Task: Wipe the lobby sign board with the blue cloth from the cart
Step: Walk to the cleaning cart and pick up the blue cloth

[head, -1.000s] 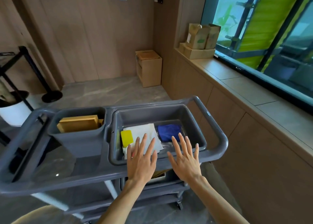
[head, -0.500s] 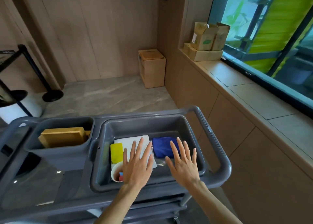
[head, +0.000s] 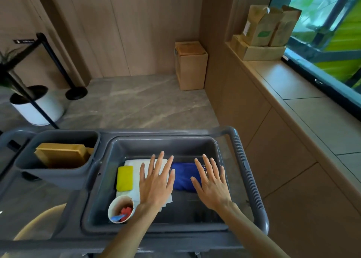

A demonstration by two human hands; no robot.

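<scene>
No writing on the cart can be read. Its large grey tub is the landmark: inside lie one blue cloth at the right, one white cloth, one yellow sponge and one paper cup holding red and blue bits. Left of the tub, a smaller bin holds a brown box. Both hands spread flat above the tub, gripping nothing: left hand over the white cloth, right hand partly over the blue cloth.
</scene>
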